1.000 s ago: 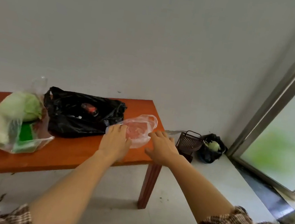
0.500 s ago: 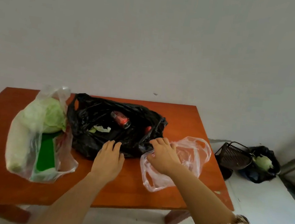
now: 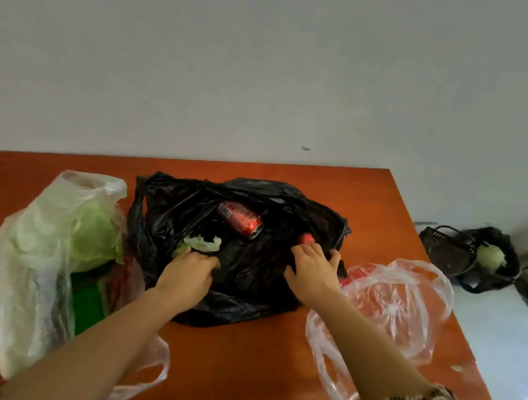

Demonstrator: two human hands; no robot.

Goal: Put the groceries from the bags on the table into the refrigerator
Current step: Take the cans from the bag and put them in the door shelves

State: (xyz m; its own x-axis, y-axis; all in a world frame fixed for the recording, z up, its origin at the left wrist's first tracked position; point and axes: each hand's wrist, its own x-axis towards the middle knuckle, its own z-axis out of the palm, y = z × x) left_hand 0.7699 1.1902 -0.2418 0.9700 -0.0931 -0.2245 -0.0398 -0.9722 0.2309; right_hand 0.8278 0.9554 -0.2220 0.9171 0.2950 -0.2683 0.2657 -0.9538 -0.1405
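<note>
A black plastic bag (image 3: 247, 274) lies open in the middle of the orange-brown table (image 3: 252, 364). Inside it I see a red drink can (image 3: 241, 219) on its side, a small red object (image 3: 306, 238) and a scrap of green leaf (image 3: 202, 243). My left hand (image 3: 189, 272) grips the bag's near edge by the leaf. My right hand (image 3: 312, 267) holds the bag's right edge, its fingertips next to the red object. Left of it, a clear bag (image 3: 45, 259) holds a pale cabbage (image 3: 92, 232) and a green package (image 3: 89, 298).
A flat clear bag with red print (image 3: 396, 302) lies at the table's right end and looks empty. On the floor beyond the right edge stand a dark basket (image 3: 445, 252) and a black bag with a cabbage (image 3: 491, 257). A grey wall is right behind the table.
Both hands moved forward from the table and the clear bag onto the black bag and took hold of its edges. The view came closer and tilted down over the table.
</note>
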